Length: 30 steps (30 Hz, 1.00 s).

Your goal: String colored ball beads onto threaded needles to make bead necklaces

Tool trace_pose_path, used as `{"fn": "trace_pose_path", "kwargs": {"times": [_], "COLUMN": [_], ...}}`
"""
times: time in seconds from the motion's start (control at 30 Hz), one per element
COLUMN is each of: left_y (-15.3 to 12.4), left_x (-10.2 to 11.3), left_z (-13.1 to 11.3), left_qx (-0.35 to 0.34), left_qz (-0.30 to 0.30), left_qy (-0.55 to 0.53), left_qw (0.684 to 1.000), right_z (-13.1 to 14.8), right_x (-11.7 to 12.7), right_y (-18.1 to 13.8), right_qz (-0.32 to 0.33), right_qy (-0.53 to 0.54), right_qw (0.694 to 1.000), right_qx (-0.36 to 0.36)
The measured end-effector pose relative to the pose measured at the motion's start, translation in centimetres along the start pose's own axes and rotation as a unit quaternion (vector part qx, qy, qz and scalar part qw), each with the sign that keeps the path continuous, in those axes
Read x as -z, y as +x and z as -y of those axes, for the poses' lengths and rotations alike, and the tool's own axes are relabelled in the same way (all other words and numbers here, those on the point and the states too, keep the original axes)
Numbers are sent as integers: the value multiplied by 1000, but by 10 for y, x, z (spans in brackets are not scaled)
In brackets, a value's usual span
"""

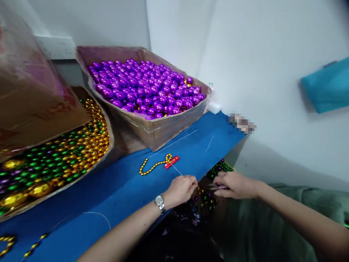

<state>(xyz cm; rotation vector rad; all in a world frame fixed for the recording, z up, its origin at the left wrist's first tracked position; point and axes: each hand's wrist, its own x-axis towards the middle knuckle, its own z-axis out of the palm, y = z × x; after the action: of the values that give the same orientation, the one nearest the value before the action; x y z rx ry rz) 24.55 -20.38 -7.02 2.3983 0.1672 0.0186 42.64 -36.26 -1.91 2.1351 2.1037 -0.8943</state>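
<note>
My left hand [182, 190], with a watch on its wrist, is closed in a pinch on a thin white string [177, 169] at the table's front edge. The string runs to a short strand of gold beads [152, 169] with a small loop at one end. Beside that loop a red strip tag [172, 162] lies on the blue table [131, 196]. My right hand [234, 185] is closed around a pair of scissors [213, 186], whose blades point toward my left hand; the handles are mostly hidden by the fingers. A small gap separates the two hands.
Behind the table's strip stands a box [174, 125] full of purple balls [147, 85]. Another box at left holds gold and green beads [92, 131]. Loose strings and more gold beads [35, 246] lie on the table. Below its edge are coloured beads [220, 168].
</note>
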Motion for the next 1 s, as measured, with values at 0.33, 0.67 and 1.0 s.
{"fn": "trace_pose_path", "kwargs": {"times": [0.33, 0.67, 1.0], "left_y": [19, 25, -23], "left_x": [4, 1, 83], "left_z": [-8, -16, -19], "left_qx": [-18, -34, 20], "left_qz": [9, 1, -193], "left_qy": [19, 30, -63], "left_qw": [1000, 999, 979], "right_z": [-8, -13, -33], "right_x": [-15, -21, -14], "right_y": [16, 21, 48], "right_qz": [-43, -60, -125], "right_qy": [-13, -27, -103], "right_qw": [998, 997, 987], "right_qx": [31, 38, -24]}}
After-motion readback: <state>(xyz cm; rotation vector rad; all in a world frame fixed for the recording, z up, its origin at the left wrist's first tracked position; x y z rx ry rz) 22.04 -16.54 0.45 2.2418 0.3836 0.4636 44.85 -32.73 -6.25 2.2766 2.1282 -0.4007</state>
